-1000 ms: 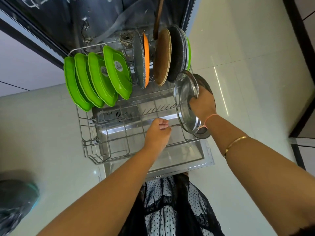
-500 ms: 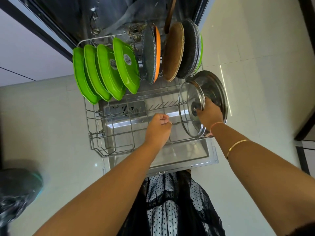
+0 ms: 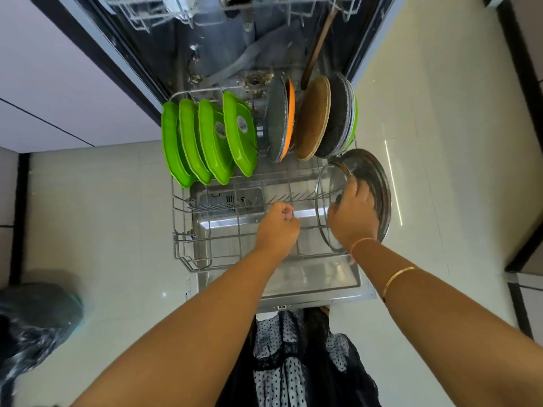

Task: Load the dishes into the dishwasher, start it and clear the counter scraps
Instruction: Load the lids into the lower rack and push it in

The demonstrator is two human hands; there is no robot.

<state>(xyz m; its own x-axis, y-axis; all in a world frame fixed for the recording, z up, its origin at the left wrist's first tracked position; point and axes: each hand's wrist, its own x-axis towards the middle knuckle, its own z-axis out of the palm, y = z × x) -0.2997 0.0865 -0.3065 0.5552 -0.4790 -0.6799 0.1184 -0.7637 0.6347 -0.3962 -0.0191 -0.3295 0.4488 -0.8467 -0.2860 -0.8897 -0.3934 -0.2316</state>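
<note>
Lower rack [image 3: 188, 245]: pulled out over the open dishwasher door [image 3: 317, 282]; the front half is bare wire, the rear half is loaded.
Green plates [image 3: 205, 142]: four, standing on edge in a row at the rear left of the rack.
Pans and round dishes [image 3: 311, 118]: standing on edge at the rear right, close together, one with an orange face.
Glass lid [image 3: 326, 183]: upright on edge at the right side of the rack, just in front of a steel lid [image 3: 377, 183] that leans at the rack's right rim.
Right hand [image 3: 352, 212]: fingers wrapped over the glass lid around its middle, where the knob appears to be; grasping the lid.
Left hand [image 3: 277, 227]: curled closed on a wire of the rack near its centre, apparently steadying it.
Step in hand (judged): seating the glass lid between the tines.
Risk, tipping: if released before the rim sits between tines, the lid could fall flat or knock against the steel lid.
Risk, crowding: the steel lid overhangs the right rim and may catch the tub wall when the rack is pushed in.
Risk, rack shift: letting go with the left hand early could let the rack roll.
</note>
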